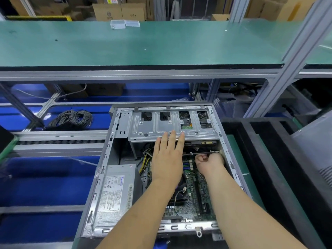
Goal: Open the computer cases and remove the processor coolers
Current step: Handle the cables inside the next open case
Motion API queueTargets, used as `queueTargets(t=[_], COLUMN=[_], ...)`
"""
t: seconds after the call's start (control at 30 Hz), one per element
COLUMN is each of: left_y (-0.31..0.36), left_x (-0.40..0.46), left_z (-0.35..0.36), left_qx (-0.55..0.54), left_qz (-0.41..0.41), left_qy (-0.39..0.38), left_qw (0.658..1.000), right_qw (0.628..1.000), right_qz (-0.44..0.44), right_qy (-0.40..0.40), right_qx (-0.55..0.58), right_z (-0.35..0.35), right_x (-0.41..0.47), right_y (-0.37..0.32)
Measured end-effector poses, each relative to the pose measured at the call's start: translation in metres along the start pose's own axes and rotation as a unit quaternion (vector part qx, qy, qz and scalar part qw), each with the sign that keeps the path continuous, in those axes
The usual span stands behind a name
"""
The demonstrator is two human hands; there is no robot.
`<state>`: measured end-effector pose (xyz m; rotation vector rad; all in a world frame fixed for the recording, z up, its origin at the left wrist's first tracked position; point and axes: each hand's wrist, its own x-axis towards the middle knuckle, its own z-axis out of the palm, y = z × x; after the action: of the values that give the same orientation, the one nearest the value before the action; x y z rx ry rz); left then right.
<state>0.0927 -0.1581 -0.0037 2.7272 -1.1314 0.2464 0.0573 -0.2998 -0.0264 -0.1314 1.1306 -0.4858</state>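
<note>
An open grey computer case [100,177] lies flat in front of me with its side panel off. My left hand [168,155] reaches in with straight fingers, and their tips rest on the front edge of the metal drive cage [161,126]. My right hand [209,162] is curled into a fist around a grey cable [199,153] that runs across the green motherboard [195,191]. The black processor cooler [181,193] sits on the board, mostly hidden under my left forearm.
A silver power supply [115,193] fills the case's left side. A black foam tray [269,159] stands to the right. A coil of grey cable [71,117] lies back left on blue flooring. A green shelf [143,44] spans overhead, with an aluminium post [280,76] on the right.
</note>
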Motion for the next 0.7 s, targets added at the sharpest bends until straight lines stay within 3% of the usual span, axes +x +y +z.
queueTargets(t=[0.17, 0.37, 0.5, 0.6, 0.7], left_y=[0.001, -0.001, -0.005, -0.005, -0.009], left_x=[-0.001, 0.000, 0.000, 0.000, -0.001], left_z=[-0.001, 0.001, 0.002, 0.003, 0.004], left_qx=[0.000, -0.001, 0.005, 0.001, -0.008], left_qz=[0.002, 0.001, 0.006, 0.009, 0.019], left_qy=[0.005, 0.005, 0.010, 0.009, 0.009], left_qw=[1.000, 1.000, 1.000, 1.000, 1.000], right_qw=[1.000, 0.996, 0.984, 0.927, 0.864], right_qz=[0.008, -0.024, 0.032, 0.039, -0.015], right_qy=[-0.011, -0.080, -0.090, -0.075, -0.055], right_qx=[0.013, -0.036, -0.153, -0.366, -0.501], right_z=[-0.002, 0.007, -0.006, -0.010, -0.009], right_x=[0.002, -0.013, -0.012, -0.010, -0.008], right_y=[-0.001, 0.012, 0.012, 0.022, 0.028])
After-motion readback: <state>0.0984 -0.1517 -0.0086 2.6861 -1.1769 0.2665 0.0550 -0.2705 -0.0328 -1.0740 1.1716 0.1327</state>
